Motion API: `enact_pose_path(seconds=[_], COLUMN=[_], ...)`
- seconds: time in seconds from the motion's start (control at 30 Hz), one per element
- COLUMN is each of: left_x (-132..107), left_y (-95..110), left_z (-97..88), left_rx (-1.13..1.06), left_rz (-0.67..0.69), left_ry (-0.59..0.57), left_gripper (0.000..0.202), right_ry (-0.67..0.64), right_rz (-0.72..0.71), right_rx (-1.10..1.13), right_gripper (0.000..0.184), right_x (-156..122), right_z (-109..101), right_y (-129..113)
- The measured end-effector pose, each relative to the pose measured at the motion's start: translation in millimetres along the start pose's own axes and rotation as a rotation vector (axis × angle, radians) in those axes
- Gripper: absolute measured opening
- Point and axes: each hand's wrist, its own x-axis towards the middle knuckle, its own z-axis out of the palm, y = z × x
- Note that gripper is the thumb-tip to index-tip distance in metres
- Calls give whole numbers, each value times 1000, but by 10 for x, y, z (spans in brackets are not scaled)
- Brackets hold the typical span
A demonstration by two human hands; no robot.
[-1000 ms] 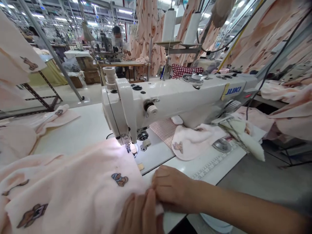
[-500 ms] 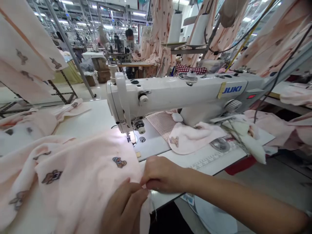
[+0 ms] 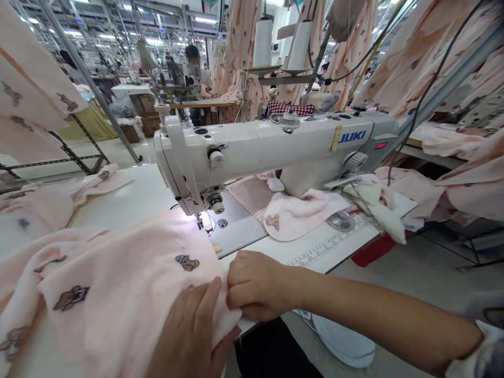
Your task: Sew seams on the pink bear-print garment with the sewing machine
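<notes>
A pink fleece cloth (image 3: 118,283) printed with small bears lies across the white table (image 3: 129,197) and runs under the needle of a white JUKI sewing machine (image 3: 268,147). My left hand (image 3: 189,336) lies on the cloth's near edge, thumb wrapped under it, gripping it. My right hand (image 3: 255,286) is closed in a fist, pinching the same edge just right of the left hand. Both hands are at the table's front edge, well short of the presser foot (image 3: 200,223).
A folded pink piece (image 3: 299,215) lies under the machine arm, more pink pieces (image 3: 47,205) at the far left. Thread cones (image 3: 275,42) stand behind the machine. Pink garments hang at right. Another person (image 3: 192,63) sits at a far workstation.
My left hand has slid forward and flattened onto the cloth edge. My right hand has closed more tightly on it. The view shifted slightly.
</notes>
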Motion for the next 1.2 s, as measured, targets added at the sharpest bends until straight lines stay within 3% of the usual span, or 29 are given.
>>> enact_pose_path(seconds=[0.1, 0.2, 0.3, 0.5, 0.7, 0.93, 1.07, 1.2], left_x=[102, 190, 188, 98, 83, 29, 64, 85], left_y=[-82, -78, -63, -151, -180, -224, -255, -116], left_z=[-157, -243, -196, -14, -32, 4, 20, 36], left_rx=[6, -33, -17, 92, 102, 166, 152, 92], left_rz=[150, 166, 111, 205, 233, 217, 262, 134], left_ry=[-53, -76, -90, -153, -160, -192, -169, -120], left_gripper=[49, 53, 48, 56, 57, 54, 55, 56], right_ry=[36, 67, 92, 23, 12, -18, -10, 23], right_rz=[-30, -45, -68, -103, -50, -117, -66, 117], right_rx=[-34, -41, -39, -38, -3, -37, 65, 186], right_gripper=[17, 25, 32, 23, 26, 18, 10, 16], right_x=[1, -17, -61, -158, -144, -208, -208, -135], right_z=[11, 26, 7, -103, -100, -148, -134, -80], right_y=[-19, -18, -22, -82, -89, -105, -104, -83])
